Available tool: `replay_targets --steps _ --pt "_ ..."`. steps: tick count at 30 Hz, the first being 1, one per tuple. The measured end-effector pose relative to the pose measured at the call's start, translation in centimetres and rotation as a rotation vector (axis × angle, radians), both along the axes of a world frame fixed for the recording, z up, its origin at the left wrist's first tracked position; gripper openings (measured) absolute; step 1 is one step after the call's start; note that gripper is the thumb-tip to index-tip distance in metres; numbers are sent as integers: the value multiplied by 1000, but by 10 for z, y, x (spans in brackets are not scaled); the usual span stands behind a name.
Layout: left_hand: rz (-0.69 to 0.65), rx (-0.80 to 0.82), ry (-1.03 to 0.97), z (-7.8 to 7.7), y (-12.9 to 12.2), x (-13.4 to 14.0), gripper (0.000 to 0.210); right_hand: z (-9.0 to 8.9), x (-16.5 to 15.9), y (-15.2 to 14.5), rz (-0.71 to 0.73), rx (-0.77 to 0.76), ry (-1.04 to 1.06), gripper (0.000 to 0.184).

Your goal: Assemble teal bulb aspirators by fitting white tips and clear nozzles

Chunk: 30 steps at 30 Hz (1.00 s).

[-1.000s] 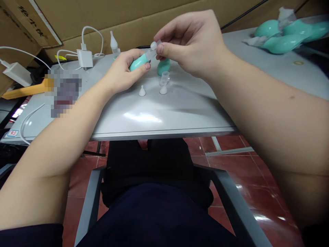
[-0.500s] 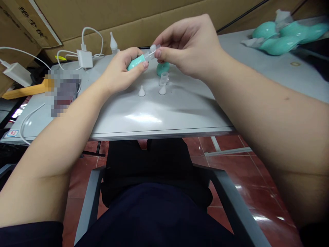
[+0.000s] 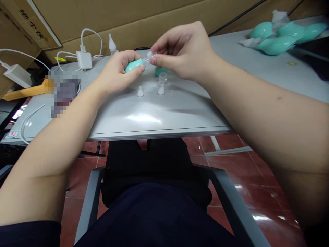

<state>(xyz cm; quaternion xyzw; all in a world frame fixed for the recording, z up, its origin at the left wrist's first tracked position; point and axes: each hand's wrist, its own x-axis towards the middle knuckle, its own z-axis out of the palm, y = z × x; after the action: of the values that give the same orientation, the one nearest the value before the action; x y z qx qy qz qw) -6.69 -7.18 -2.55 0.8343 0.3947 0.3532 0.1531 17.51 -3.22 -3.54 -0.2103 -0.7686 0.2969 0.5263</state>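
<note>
My left hand is closed around a mint-green handheld body that looks like part of a nasal aspirator. At the body's right end sits a clear plastic nozzle piece, pinched between the thumb and fingers of my right hand. The two parts meet; whether they are locked together I cannot tell. Below my hands, two small white cone tips stand on the table. A clear plastic cup-like piece is just behind the right cone. Partly hidden by my right hand is another mint-green rounded part.
Several mint-green bodies with white wrapping lie at the back right, beside a dark flat object. A white pointed bottle-like part stands behind my left hand. White chargers with cables and a yellow-handled tool occupy the left side.
Both hands have shifted slightly left and down in view with the green body and clear piece. My right hand has drawn a little closer to my left; both grips are kept.
</note>
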Motion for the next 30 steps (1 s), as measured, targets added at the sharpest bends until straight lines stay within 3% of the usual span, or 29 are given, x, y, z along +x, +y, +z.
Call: replay_targets --steps 9,13,17,22,30 --pt "33 194 -4 -5 1 3 24 1 5 -5 118 -116 15 61" --pt "14 195 55 -3 -1 -1 24 3 7 -15 146 -165 13 53" --pt "17 199 80 -1 -2 -4 26 2 6 -13 133 -126 10 42" --pt "-2 190 104 -1 -4 -5 28 -2 3 -6 103 -75 -42 42" --pt "4 230 30 -1 0 -2 35 -1 -6 -10 106 -69 114 34"
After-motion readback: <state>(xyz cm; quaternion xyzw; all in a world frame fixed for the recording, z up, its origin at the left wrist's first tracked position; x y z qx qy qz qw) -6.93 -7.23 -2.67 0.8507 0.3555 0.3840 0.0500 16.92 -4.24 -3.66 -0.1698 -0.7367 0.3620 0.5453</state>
